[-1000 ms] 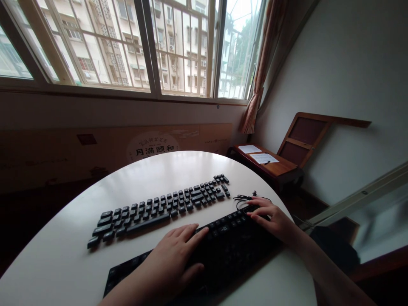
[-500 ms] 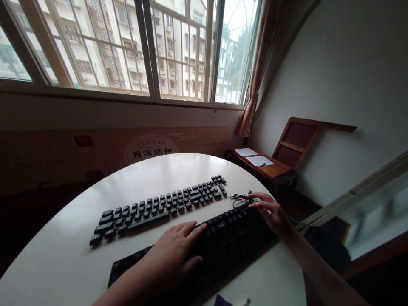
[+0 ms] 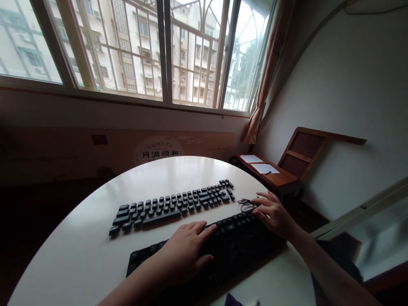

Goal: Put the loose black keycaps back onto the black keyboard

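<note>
Keyboard lies at the near table edge; our left hand rests flat and loose on it, our right hand curls over its far end, grasping nothing we can confirm. Risk: nudging the loose keycaps out of rows, or snagging the cable.

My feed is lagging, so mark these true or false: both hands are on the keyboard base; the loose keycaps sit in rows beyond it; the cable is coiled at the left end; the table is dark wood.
1. Both the left hand and right hand rest on the keyboard base: true.
2. The loose keycaps sit in rows beyond it: true.
3. The cable is coiled at the left end: false, it lies by the right hand.
4. The table is dark wood: false, it is white.
</note>
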### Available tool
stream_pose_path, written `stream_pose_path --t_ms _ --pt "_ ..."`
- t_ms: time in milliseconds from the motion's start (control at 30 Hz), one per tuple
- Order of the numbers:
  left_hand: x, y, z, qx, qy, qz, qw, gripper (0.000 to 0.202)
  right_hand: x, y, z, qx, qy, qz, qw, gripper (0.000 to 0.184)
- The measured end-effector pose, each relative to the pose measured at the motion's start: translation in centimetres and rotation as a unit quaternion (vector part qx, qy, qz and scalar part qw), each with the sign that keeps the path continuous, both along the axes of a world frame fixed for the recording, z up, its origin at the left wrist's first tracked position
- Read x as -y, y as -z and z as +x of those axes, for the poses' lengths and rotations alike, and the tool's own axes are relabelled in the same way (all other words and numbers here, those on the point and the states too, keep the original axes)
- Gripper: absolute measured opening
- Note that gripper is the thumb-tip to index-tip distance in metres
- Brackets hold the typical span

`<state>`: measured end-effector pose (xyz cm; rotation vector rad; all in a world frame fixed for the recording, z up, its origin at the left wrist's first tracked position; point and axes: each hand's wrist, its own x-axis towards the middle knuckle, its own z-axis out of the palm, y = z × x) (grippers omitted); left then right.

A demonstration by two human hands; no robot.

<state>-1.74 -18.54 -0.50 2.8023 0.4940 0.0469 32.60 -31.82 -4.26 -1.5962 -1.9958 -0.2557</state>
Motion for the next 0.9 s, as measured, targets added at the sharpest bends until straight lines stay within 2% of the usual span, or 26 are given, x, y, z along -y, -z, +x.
stream_pose_path --t_ms 167,267,333,467,600,767,900 --pt "0.1 0.2 -0.1 0.012 -0.003 -0.008 1.000 0.072 -4.3 -3.2 0.2 0.049 -0.038 -0.024 0.998 0.025" --pt "0.2 -0.1 -0.2 0.006 -0.006 -0.017 1.000 0.073 -8.5 -4.7 1.2 0.047 -0.028 -0.015 0.998 0.021" --pt "0.3 -0.3 -0.2 0.003 -0.007 -0.023 1.000 0.074 -11.6 -5.1 2.1 0.049 -0.029 -0.029 0.998 0.017" --pt "0.5 -0.5 -0.3 0.008 -0.008 -0.035 0.999 0.073 -17.2 -4.8 3.6 0.064 -0.023 -0.099 0.993 0.016" --pt "0.3 0.0 -0.3 0.020 -0.002 -0.033 0.999 0.073 -20.9 -4.1 4.7 0.085 -0.011 -0.187 0.979 0.021" --pt "0.1 1.0 -0.4 0.035 0.001 -0.028 0.999 0.074 -23.1 -3.7 5.3 0.102 -0.011 -0.267 0.958 0.020" --pt "0.1 1.4 -0.4 0.044 0.003 -0.021 0.999 0.075 -23.9 -3.5 5.1 0.108 -0.020 -0.301 0.947 0.020"
